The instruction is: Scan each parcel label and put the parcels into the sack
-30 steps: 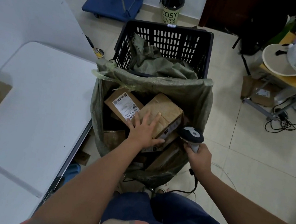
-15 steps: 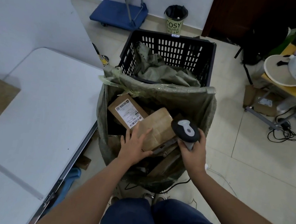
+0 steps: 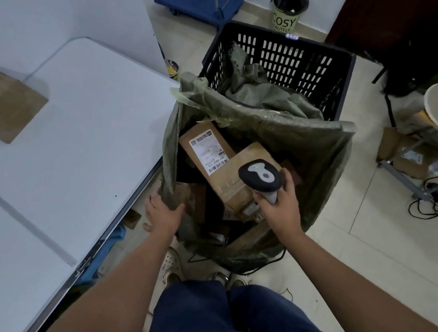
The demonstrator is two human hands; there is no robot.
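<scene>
A green woven sack [image 3: 328, 155] stands open on the floor and holds several brown cardboard parcels. One parcel [image 3: 201, 142] lies with its white label up; a plain brown parcel [image 3: 230, 177] lies beside it. My left hand [image 3: 162, 214] grips the sack's near left rim. My right hand [image 3: 281, 204] holds a black and grey barcode scanner [image 3: 261, 178] over the parcels in the sack. One more brown parcel [image 3: 4, 105] lies on the white table [image 3: 81, 139] at the far left.
A black plastic crate [image 3: 284, 54] with another green sack in it stands behind the sack. A blue trolley [image 3: 199, 0] and a bin [image 3: 287, 12] stand by the wall. Cables [image 3: 436, 205] and a cardboard box [image 3: 406, 157] lie on the floor at right.
My left hand left the plain parcel in the sack and took hold of the sack's left rim. My right hand moved the scanner up and over the parcels.
</scene>
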